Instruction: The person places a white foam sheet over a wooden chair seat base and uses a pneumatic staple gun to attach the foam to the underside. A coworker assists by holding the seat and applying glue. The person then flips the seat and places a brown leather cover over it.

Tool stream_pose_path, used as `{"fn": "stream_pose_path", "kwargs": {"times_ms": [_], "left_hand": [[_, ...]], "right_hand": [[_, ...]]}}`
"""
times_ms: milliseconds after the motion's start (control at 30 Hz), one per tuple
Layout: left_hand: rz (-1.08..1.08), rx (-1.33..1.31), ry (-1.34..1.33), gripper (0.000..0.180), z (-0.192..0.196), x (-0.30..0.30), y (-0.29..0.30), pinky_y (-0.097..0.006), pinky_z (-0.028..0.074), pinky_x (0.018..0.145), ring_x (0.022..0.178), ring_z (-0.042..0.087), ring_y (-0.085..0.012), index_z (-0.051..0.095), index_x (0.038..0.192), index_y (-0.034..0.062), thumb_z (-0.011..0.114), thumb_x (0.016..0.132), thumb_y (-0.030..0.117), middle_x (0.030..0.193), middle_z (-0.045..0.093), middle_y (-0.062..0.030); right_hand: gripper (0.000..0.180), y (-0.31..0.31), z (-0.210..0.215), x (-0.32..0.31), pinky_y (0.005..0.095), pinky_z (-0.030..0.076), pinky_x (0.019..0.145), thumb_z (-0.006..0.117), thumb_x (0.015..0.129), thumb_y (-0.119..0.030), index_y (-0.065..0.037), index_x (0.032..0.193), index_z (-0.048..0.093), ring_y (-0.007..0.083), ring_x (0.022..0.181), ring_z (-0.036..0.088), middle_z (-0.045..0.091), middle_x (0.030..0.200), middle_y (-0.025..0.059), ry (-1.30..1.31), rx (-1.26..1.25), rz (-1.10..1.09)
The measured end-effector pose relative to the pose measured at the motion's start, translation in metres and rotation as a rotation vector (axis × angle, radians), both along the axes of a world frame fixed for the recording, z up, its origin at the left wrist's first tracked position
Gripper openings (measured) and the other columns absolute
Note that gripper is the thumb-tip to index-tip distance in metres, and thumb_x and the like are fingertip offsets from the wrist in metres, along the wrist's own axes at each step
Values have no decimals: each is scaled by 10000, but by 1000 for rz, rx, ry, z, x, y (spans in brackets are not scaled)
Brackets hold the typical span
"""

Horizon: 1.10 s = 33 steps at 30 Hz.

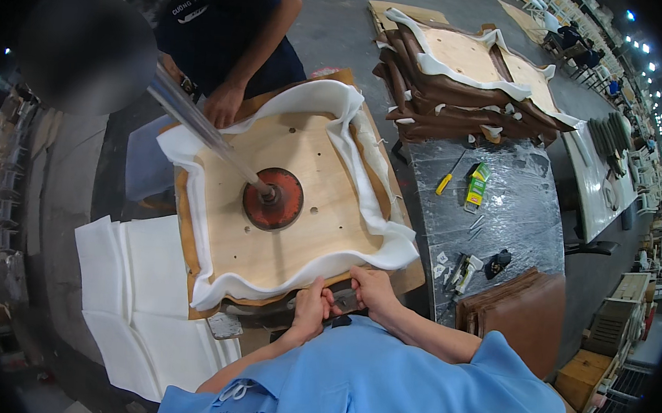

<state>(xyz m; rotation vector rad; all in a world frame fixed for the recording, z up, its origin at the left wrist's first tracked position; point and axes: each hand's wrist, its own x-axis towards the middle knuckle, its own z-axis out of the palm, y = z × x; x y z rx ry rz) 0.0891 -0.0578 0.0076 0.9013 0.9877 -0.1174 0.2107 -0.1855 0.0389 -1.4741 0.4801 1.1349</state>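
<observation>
A square plywood seat board (pixel 332 183) lies bare side up, with white padding (pixel 280 276) standing in wavy folds around its edges. Tan-brown cover material (pixel 188 231) shows outside the padding. A round red press disc (pixel 273 216) on a metal rod (pixel 206 132) bears down on the board's middle. At the near edge my left hand (pixel 310 309) is closed, its fingers pinching the brown cover's edge. Just right of it my right hand (pixel 375 292) also grips that edge, thumb on top. The fingertips of both hands are partly hidden.
Across the board stands a co-worker, one hand (pixel 224 105) at its far left edge. White padding sheets (pixel 137 293) hang at left. On the right table (pixel 516 189) are a yellow screwdriver (pixel 445 182), a green-yellow box (pixel 476 187) and brown sheets (pixel 519 315). Brown-covered boards (pixel 461 100) are stacked behind.
</observation>
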Motion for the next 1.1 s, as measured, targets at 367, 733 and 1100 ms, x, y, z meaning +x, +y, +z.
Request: {"fn": "stream_pose_path", "kwargs": {"times_ms": [367,733,1100], "left_hand": [[-9,-116,62,590,0,5,15,-419,613,639,522,618,-246,632,774,22,476,1161,438,528,483,-49],[-7,-181,140,532,5,9,18,-397,592,590,501,595,-233,658,855,8,491,1156,413,555,531,-52],[58,-211,18,526,7,10,8,-350,583,552,519,669,-232,675,854,0,516,1119,425,572,592,-67]], "right_hand": [[262,-113,-9,63,309,591,579,662,1109,-234,-35,1280,659,167,694,702,711,890,77,-107,-130,15],[174,-106,-35,120,378,583,675,743,989,-182,-77,1090,648,191,674,656,667,812,38,139,146,117],[282,-101,-30,91,392,506,587,609,1110,-324,-71,985,603,195,561,531,534,702,20,-6,56,125]]}}
